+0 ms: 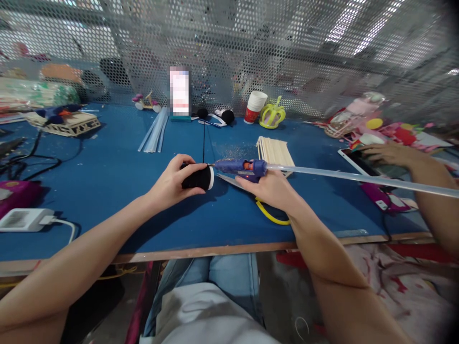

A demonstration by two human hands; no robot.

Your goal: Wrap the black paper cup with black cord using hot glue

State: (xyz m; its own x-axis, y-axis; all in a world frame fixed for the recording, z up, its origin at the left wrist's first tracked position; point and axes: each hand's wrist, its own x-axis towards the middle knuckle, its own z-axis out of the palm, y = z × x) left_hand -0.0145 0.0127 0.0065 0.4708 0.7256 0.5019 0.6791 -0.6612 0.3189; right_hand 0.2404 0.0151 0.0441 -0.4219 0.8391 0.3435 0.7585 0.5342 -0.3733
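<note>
My left hand grips a short black cylinder with a white end, held on its side just above the blue table. My right hand holds a blue glue gun with its nozzle pointing left, touching the cylinder's white end. A long clear glue stick runs out of the gun's back toward the right. A yellow cord loops below my right wrist.
A stack of wooden sticks lies behind the gun. Clear glue sticks, a paper cup and a yellow crown sit further back. Another person's hand rests on a tablet at right. A white charger lies at left.
</note>
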